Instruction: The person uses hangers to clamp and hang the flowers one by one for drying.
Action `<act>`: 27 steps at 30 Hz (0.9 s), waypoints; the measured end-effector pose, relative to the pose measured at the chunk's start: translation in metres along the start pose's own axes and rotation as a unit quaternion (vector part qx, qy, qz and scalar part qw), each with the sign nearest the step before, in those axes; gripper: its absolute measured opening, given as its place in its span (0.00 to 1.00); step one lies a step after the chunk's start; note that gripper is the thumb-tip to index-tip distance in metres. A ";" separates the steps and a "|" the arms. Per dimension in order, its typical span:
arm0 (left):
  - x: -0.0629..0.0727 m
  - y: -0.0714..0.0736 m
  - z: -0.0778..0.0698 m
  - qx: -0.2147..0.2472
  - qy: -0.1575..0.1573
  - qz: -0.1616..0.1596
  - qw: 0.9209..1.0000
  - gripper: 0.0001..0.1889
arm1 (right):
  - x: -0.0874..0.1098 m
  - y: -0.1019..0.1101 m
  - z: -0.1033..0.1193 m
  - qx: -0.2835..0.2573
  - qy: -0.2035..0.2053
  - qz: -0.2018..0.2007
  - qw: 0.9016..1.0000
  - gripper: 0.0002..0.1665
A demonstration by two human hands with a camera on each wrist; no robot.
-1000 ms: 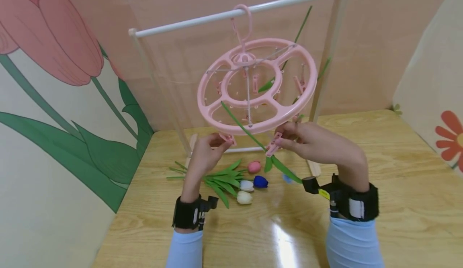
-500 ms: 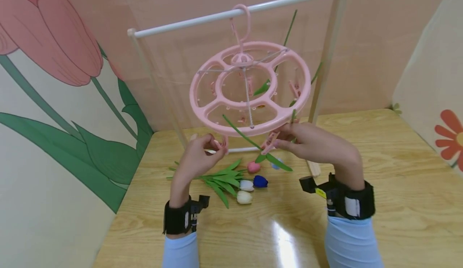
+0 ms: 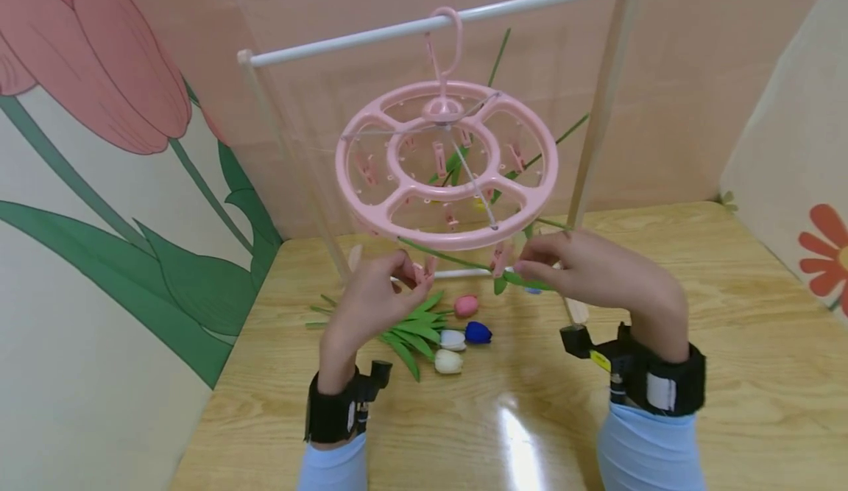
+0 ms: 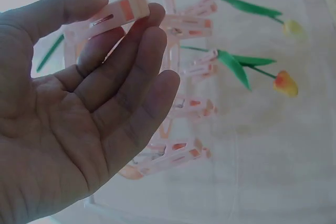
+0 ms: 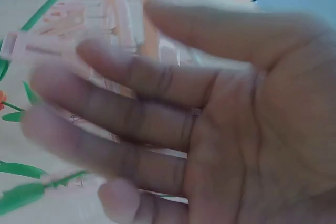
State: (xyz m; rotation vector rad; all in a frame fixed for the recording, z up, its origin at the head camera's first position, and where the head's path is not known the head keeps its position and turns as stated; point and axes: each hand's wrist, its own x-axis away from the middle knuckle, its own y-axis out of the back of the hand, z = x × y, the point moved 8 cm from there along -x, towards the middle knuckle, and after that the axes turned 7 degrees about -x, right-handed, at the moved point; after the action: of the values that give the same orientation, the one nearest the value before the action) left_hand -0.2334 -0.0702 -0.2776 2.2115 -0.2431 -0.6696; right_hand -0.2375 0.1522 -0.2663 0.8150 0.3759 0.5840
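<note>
A pink round clip hanger (image 3: pixel 450 241) hangs by its hook, several clothespins dangling below. My left hand (image 3: pixel 367 299) pinches one pink clothespin (image 4: pixel 121 14) between thumb and fingertips at the front left of the ring. Just right of it, another clothespin (image 3: pixel 500 259) grips an artificial tulip's green stem (image 3: pixel 444 255), which slants below the rim. Beside that clip is my right hand (image 3: pixel 596 266), its fingers loosely extended and apart from the clip in the right wrist view. Two more tulips, one yellow (image 4: pixel 292 28) and one orange-yellow (image 4: pixel 286 83), hang from the hanger's far side.
The hanger's hook sits on the white rod (image 3: pixel 543 3) of a wooden-legged stand. On the table (image 3: pixel 450 432) lie several tulips with pink (image 3: pixel 466 305), blue (image 3: pixel 478 332), white and cream heads, stems pointing left. Painted walls stand behind and at both sides.
My right hand has let go of the clothespin with the stem and drawn slightly right. The ring has turned and levelled. My left hand stays on its clothespin after a small shift.
</note>
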 end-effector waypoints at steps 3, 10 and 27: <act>0.000 -0.004 -0.005 -0.008 -0.007 -0.005 1.000 0.08 | -0.001 -0.007 0.010 -0.006 0.032 0.034 0.999 0.11; -0.001 -0.018 -0.016 -0.018 -0.014 -0.005 1.000 0.07 | -0.022 -0.039 0.029 -0.025 0.068 0.071 0.995 0.20; -0.006 -0.031 -0.032 -0.034 -0.012 -0.034 0.999 0.09 | -0.042 -0.046 0.033 -0.019 0.055 -0.005 0.998 0.20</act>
State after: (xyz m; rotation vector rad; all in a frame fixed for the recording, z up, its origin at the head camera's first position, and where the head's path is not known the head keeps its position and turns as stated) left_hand -0.2225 -0.0262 -0.2811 2.1553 -0.1552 -0.7317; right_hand -0.2374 0.0822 -0.2773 0.7467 0.4675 0.6259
